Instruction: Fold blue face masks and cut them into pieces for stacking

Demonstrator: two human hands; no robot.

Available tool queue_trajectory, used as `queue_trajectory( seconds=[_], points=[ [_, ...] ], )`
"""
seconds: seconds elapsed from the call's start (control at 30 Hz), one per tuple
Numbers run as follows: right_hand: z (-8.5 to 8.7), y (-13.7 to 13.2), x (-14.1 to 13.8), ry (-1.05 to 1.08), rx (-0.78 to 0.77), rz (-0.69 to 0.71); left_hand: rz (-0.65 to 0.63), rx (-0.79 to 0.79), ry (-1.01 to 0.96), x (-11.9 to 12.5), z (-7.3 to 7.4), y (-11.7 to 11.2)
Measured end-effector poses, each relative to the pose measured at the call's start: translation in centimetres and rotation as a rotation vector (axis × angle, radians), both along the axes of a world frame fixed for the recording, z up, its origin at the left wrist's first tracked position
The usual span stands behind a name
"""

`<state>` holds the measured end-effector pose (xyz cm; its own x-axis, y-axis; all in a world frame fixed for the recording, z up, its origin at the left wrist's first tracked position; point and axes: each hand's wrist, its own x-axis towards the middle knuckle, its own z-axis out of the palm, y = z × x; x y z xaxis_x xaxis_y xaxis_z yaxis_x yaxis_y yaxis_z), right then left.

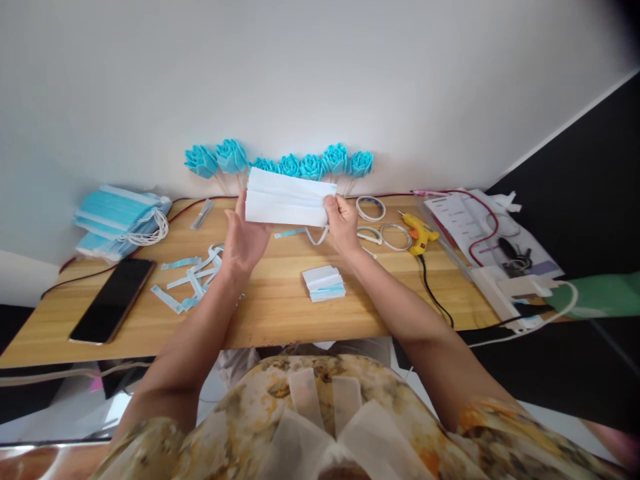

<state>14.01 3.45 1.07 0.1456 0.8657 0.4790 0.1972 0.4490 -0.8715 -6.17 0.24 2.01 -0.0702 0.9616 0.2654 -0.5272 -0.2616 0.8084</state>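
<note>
A white pleated face mask (290, 198) is held up above the desk, its white side toward me; no ear loops show on it. My right hand (343, 217) pinches its right end, thumb on the front. At the left end, my left hand (245, 240) supports the mask from behind with the palm up and the thumb apart; the fingertips are hidden. Below my hands lies a small stack of cut mask pieces (324, 283). Cut blue and white strips (193, 280) are scattered by my left forearm.
Blue folded flowers (233, 157) on sticks lean against the wall. At left are a pile of blue masks (117, 217) and a phone (114, 300). Tape rolls (371, 209), a yellow glue gun (419, 233) with its cord, papers (480, 230), keys (517, 260) and a power strip (500, 300) lie right.
</note>
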Motion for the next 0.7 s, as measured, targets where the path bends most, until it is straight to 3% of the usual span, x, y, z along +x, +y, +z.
queue_trajectory(
  seconds=[0.13,0.27,0.33,0.47,0.7],
  points=[
    [-0.7,0.6,-0.2,0.160,-0.114,0.031,-0.237,-0.104,-0.055,2.2,-0.9,-1.5],
    [-0.8,0.0,-0.8,0.127,-0.141,0.152,-0.366,-0.109,-0.046,3.7,-1.5,-2.4],
    [-0.8,-0.4,-1.2,0.076,-0.157,0.252,-0.350,-0.087,-0.041,3.8,-1.1,-2.5],
    [-0.7,-0.9,-1.6,0.043,-0.203,0.417,-0.199,-0.069,-0.028,3.0,-0.2,-1.9],
    [-0.8,-0.9,-1.2,0.007,-0.253,0.699,-0.031,-0.063,-0.008,1.1,-0.6,-0.4]
  ],
)
